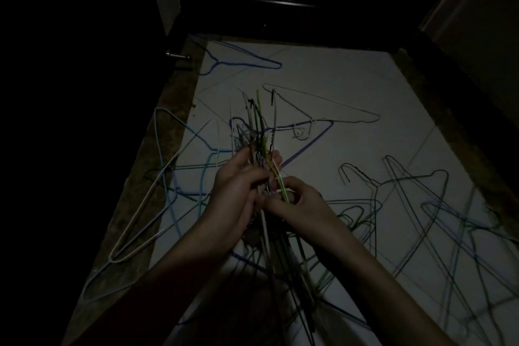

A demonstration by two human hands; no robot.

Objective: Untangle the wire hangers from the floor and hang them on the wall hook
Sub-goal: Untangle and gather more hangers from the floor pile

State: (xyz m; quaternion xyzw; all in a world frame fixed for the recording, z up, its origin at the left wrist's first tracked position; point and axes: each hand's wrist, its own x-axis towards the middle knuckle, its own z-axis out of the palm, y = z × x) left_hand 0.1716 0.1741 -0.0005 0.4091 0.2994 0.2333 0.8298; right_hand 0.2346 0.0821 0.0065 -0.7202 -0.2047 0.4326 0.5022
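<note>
While loose coloured wire hangers (pixel 309 121) lie spread on the pale tiled floor (pixel 365 87), a mixed bundle of thin wire hangers (pixel 259 132) stands above it, left hand (pixel 238 185) curled round, right hand (pixel 297 202) pinching one yellow-green wire (pixel 280 185). Step: untangling. Next, likely: freeing that wire; wall hook unseen.

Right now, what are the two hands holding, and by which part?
Both hold one bundle of wire hangers. The left hand grips its middle; the right hand pinches a yellow-green wire just below.

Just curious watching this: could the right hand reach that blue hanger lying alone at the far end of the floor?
Probably not now: the right hand grips the hanger bundle, and the blue hanger lies far beyond it.
</note>
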